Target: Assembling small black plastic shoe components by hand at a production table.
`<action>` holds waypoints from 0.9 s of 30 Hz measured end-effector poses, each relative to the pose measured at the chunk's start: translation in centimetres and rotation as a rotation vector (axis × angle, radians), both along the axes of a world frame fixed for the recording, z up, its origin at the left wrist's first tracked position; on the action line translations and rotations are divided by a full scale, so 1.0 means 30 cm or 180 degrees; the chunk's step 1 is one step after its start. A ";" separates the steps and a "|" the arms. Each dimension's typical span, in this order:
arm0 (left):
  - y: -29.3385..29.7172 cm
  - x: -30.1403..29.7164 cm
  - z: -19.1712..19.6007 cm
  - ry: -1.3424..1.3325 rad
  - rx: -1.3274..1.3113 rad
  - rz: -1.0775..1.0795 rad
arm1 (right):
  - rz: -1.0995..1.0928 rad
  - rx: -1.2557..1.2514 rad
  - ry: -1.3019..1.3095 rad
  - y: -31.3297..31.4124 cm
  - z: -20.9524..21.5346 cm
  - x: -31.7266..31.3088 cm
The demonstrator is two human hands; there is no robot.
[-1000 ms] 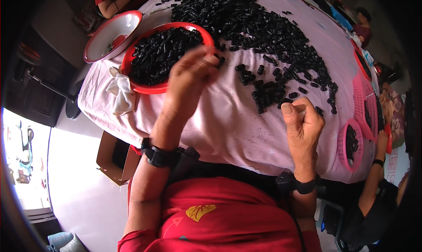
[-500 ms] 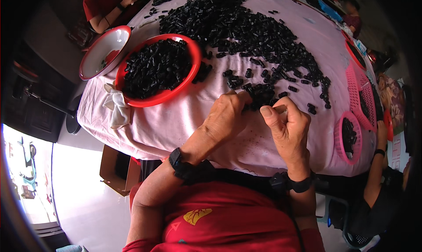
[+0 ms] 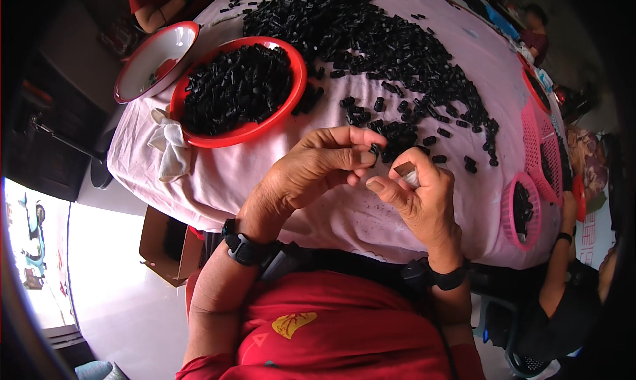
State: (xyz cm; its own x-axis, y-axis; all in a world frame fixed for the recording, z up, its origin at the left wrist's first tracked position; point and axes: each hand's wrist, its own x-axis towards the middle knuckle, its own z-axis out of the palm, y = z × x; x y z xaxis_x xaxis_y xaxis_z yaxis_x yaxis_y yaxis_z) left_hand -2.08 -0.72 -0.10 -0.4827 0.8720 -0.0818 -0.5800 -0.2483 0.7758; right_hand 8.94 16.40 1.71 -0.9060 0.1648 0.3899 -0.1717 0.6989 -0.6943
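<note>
Watching, I see the left hand [image 3: 310, 164] pinch a small black piece [image 3: 375, 149] at its three o'clock, while the right hand [image 3: 425, 204], at its four o'clock, curls around a pale thing [image 3: 411, 178].

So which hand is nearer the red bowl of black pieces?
Left. The left hand is apart from the red bowl, toward its lower right in the picture; the right hand is farther right, beyond the left.
</note>
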 end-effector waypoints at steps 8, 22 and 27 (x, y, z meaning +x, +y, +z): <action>0.008 0.025 -0.013 -0.0301 0.0265 -0.0131 | 0.0060 -0.0069 -0.0054 -0.010 -0.011 -0.011; 0.016 0.043 -0.003 0.0011 0.0406 -0.0236 | 0.0125 -0.0328 -0.0017 -0.007 -0.009 -0.004; 0.017 0.041 -0.008 0.0037 0.0396 -0.0219 | 0.0150 -0.0425 0.0007 -0.010 0.003 -0.001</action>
State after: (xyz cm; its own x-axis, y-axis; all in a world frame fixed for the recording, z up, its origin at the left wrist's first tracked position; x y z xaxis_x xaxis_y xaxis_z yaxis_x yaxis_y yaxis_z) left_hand -0.83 -0.20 -0.33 -0.4217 0.9061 0.0344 -0.5902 -0.3030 0.7483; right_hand 8.90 16.10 1.79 -0.9131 0.1727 0.3693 -0.2036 0.5915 -0.7801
